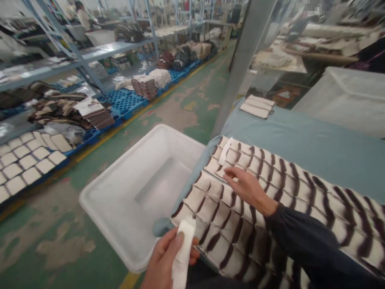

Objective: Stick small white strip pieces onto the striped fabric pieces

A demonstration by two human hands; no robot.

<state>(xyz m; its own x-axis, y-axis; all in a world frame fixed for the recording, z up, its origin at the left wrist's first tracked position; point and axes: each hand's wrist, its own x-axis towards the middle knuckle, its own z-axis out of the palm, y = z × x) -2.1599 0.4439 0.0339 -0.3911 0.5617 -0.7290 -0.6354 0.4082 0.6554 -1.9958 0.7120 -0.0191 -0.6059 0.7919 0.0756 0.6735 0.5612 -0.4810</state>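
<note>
My left hand (162, 257) is closed round a narrow white strip (184, 253), thumb on top, at the near end of the table. What the strip is made of, cloth or paper, I cannot tell. Stretched out over overlapping rows of cream fabric pieces with dark brown edges (237, 228) is my right hand (248, 188); its fingers hold nothing I can see. They hover at or just touch the rows; contact is unclear. Another white strip (225, 151) lies across the pieces just beyond these fingertips.
A white plastic tub (111, 176) stands on the floor left of the blue-covered table (313, 140). A small stack of cream pieces (258, 106) lies at the table's far end, by a grey post (245, 60). Fabric piles sit on blue pallets (120, 100) across the aisle.
</note>
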